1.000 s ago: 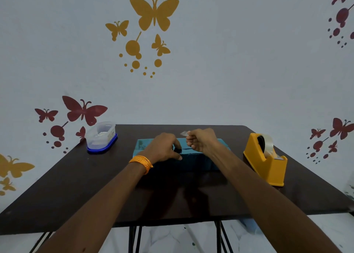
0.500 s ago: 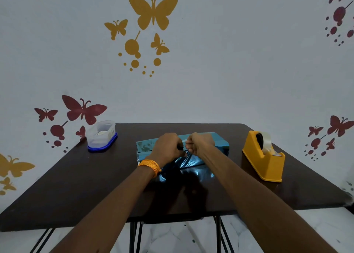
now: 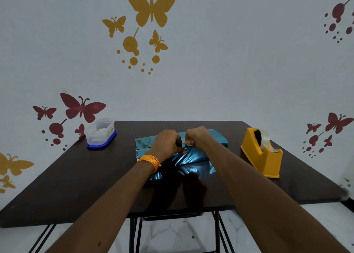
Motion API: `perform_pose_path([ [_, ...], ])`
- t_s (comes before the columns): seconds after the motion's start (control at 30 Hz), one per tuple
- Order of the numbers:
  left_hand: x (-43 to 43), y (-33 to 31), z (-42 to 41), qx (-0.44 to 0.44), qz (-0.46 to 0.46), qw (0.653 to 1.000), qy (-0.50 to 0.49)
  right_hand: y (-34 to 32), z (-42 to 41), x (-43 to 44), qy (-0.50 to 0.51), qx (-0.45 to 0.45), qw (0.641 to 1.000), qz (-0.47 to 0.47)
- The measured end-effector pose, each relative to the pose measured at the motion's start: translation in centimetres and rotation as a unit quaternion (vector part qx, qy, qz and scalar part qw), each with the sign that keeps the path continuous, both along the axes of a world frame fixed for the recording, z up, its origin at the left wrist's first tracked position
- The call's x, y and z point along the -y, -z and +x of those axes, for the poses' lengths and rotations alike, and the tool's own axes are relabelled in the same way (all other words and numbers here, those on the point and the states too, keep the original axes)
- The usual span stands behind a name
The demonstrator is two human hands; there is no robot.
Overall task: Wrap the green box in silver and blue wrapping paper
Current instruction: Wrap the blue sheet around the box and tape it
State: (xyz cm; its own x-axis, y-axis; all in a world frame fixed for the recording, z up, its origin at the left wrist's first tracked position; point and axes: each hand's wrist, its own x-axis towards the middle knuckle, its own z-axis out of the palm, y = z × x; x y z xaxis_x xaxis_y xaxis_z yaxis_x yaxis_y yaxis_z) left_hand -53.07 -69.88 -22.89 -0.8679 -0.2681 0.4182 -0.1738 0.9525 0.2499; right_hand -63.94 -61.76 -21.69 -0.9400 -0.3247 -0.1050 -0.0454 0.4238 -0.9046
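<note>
A: Hands?
B: Left hand [image 3: 166,144] is gripping the shiny silver-blue wrapping paper [image 3: 188,158] at the seam. Right hand [image 3: 198,137] is pinching what looks like a small clear tape strip [image 3: 188,145].
A: Green box?
B: Sitting mid dark brown counter [image 3: 76,176], hidden under the paper. Yellow tape dispenser [image 3: 261,157] at its 3 o'clock, clear blue-based plastic tub [image 3: 100,134] at 10.
A: Progress?
B: Paper is going round the body and the seam is probably getting taped. The flap at 6 is lying loose, ends are looking unfolded.

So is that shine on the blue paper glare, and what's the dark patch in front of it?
Head view: yes, the glossy paper catches light in pale streaks along its creases; the dark patch on the table looks like the person's own shadow; the scene is dim overall.
</note>
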Motion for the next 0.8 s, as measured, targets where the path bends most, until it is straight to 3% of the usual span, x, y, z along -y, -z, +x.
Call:
perform_pose_path([
  [0.13,0.1,0.0,0.0,0.005,-0.003,1.0,-0.001,0.1,-0.6,0.1,-0.029,-0.017,0.998,0.059],
  [0.27,0.2,0.0,0.0,0.008,0.008,1.0,0.004,-1.2,-0.8,-0.7,-0.113,0.052,0.992,0.017],
  [0.33,0.2,0.0,-0.1,0.009,0.011,1.0,0.007,-2.3,-0.2,-1.2,-0.146,0.06,0.98,0.122],
  [0.4,0.2,0.0,-0.1,0.01,0.015,1.0,0.006,-3.7,0.6,-2.1,-0.175,0.042,0.935,0.305],
  [0.47,0.3,0.2,-0.1,0.008,0.018,1.0,0.007,-4.8,0.4,-2.7,-0.188,0.023,0.909,0.371],
  [0.53,0.4,0.1,-0.1,0.007,0.016,1.0,0.008,-5.3,-0.1,-3.2,-0.175,-0.029,0.903,0.392],
  [0.63,0.6,-0.1,-0.2,0.013,0.019,1.0,0.014,-4.5,-0.5,-3.3,-0.145,-0.237,0.906,0.32],
  [0.7,0.7,-0.4,-0.1,0.022,0.017,0.999,0.019,-3.3,-0.5,-3.2,-0.186,-0.321,0.886,0.277],
  [0.8,0.7,-0.6,-0.2,0.032,0.008,0.999,0.021,-1.0,-0.4,-3.5,-0.275,-0.368,0.848,0.263],
])
